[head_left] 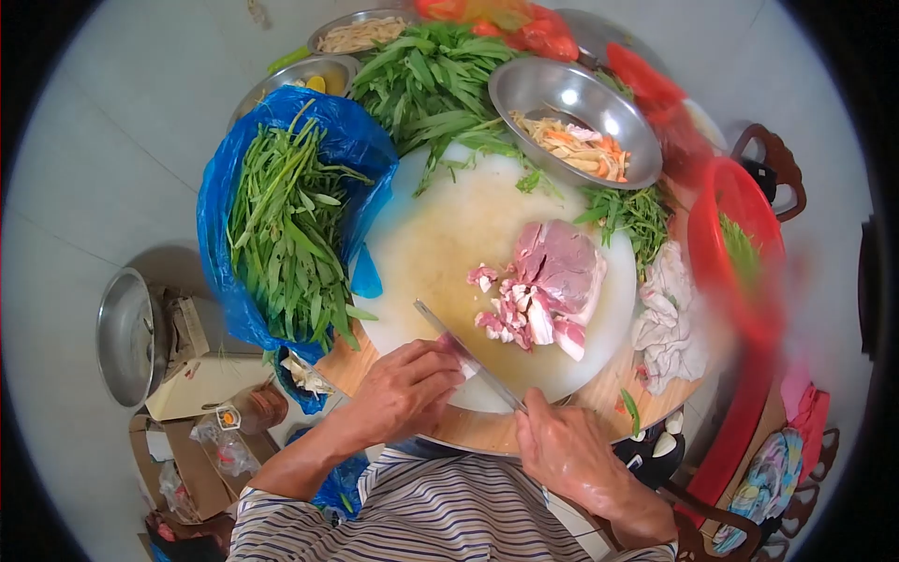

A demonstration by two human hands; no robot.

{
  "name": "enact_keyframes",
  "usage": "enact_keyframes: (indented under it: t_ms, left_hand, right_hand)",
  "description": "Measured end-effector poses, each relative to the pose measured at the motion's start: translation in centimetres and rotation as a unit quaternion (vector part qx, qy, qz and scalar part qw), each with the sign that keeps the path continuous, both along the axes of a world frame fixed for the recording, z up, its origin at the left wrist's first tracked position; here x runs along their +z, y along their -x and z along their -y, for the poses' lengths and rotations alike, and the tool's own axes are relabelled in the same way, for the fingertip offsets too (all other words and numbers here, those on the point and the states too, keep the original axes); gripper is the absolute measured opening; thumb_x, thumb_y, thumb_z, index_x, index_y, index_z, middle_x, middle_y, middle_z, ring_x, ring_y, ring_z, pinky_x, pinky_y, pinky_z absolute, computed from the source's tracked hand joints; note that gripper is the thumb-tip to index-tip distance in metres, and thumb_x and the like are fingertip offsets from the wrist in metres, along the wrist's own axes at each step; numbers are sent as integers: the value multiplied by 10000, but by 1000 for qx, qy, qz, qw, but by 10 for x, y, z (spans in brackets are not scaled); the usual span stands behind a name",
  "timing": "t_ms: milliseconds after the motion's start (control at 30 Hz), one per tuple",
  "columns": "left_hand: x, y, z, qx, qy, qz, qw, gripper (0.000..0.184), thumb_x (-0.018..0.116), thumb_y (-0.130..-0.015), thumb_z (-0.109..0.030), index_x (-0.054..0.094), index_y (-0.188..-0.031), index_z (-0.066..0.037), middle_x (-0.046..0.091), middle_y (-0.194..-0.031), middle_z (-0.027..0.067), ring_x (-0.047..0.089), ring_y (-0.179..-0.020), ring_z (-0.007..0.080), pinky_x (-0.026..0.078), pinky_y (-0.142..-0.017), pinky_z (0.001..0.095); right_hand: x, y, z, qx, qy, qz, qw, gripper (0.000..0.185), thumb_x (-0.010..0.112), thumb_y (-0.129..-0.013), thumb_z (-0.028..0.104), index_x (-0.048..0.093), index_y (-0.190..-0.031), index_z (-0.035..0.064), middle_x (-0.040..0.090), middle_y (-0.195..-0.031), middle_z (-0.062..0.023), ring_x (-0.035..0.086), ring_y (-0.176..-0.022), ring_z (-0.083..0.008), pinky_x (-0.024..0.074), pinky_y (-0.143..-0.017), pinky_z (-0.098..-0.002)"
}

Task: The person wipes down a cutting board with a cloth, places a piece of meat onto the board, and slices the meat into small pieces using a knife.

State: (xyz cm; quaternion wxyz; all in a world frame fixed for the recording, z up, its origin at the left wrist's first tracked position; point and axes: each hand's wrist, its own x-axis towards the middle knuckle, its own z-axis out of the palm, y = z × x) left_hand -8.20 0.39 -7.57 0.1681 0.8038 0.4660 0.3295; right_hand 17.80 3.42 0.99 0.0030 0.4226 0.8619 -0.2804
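My right hand (567, 445) is wrapped round the handle of a knife (468, 351), whose blade points up and left over the round white cutting board (440, 234). Beside the blade, on its left, my left hand (407, 389) has its fingers bent together on a piece of pink meat (459, 354), which they partly hide. A large piece of raw meat (559, 267) lies on the right half of the board. Small cut pieces of meat (515, 314) are heaped against its lower left side.
A blue bag (220, 225) of leafy greens (286, 229) borders the board's left. More greens (421, 80) and a metal bowl (613, 108) with shredded food stand behind. At the right are a crumpled cloth (667, 323) and a red basket (707, 215).
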Motion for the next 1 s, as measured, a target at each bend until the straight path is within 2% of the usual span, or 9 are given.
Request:
enact_keyframes:
  t_ms: [167, 367, 433, 533, 733, 867, 933, 1000]
  left_hand:
    - [0, 2, 0, -7, 23, 12, 1000, 363, 864, -760, -25, 766, -1106, -73, 748, -1115, 68, 703, -1141, 322, 598, -966, 423]
    - [-3, 9, -14, -41, 24, 55, 997, 347, 835, -767, 11, 761, -1098, -61, 731, -1098, 78, 704, -1059, 319, 592, -908, 423]
    - [-4, 8, -14, -44, 24, 57, 997, 282, 790, -789, -10, 752, -1068, -31, 725, -1097, 99, 703, -1056, 320, 601, -902, 403]
    - [-6, 6, -11, -26, 24, 58, 998, 312, 838, -774, 7, 762, -1068, -65, 721, -1051, 73, 702, -1009, 302, 589, -879, 405]
    - [-12, 5, -11, -12, -1, 56, 998, 325, 849, -764, 22, 768, -1058, -89, 733, -1055, 57, 717, -1003, 288, 599, -881, 383]
    - [-11, 7, -11, -31, 6, 68, 997, 294, 784, -782, 8, 738, -1069, -40, 728, -1092, 100, 704, -1057, 329, 598, -906, 409]
    - [-13, 7, -12, -16, -2, 68, 998, 326, 856, -755, 22, 765, -1047, -92, 736, -1058, 61, 721, -1008, 292, 610, -869, 390]
    - [-12, 9, -12, -16, 0, 69, 997, 324, 858, -754, 21, 761, -1044, -88, 734, -1055, 67, 720, -1008, 298, 611, -867, 393]
  right_hand:
    - [-1, 2, 1, 2, 10, -5, 1000, 188, 587, -1013, 120, 556, -1001, -65, 666, -618, -223, 709, -577, -418, 570, -548, -526]
    - [-6, 5, 7, -11, 24, -10, 1000, 150, 588, -999, 91, 545, -979, -52, 655, -599, -225, 702, -561, -425, 568, -535, -528]
    - [-6, 6, 8, -12, 22, -12, 1000, 151, 586, -1001, 93, 541, -982, -51, 652, -594, -223, 701, -559, -428, 567, -534, -528]
    - [-5, 7, 10, -8, 22, -3, 1000, 154, 582, -1004, 95, 537, -996, -52, 652, -596, -221, 701, -560, -431, 566, -530, -527]
    - [7, -5, 19, -7, 52, 13, 999, 174, 575, -1004, 92, 530, -1008, -76, 667, -629, -230, 707, -567, -431, 566, -519, -523]
    - [12, -3, 23, -3, 75, 44, 996, 185, 566, -997, 76, 526, -1011, -104, 666, -633, -245, 713, -579, -439, 574, -527, -522]
    - [12, 7, 18, -9, 76, 49, 996, 182, 567, -993, 73, 526, -1011, -104, 664, -634, -253, 715, -586, -445, 577, -533, -526]
    - [6, 22, 10, -10, 78, 50, 996, 179, 568, -988, 69, 526, -1011, -104, 662, -635, -260, 717, -592, -451, 580, -538, -530]
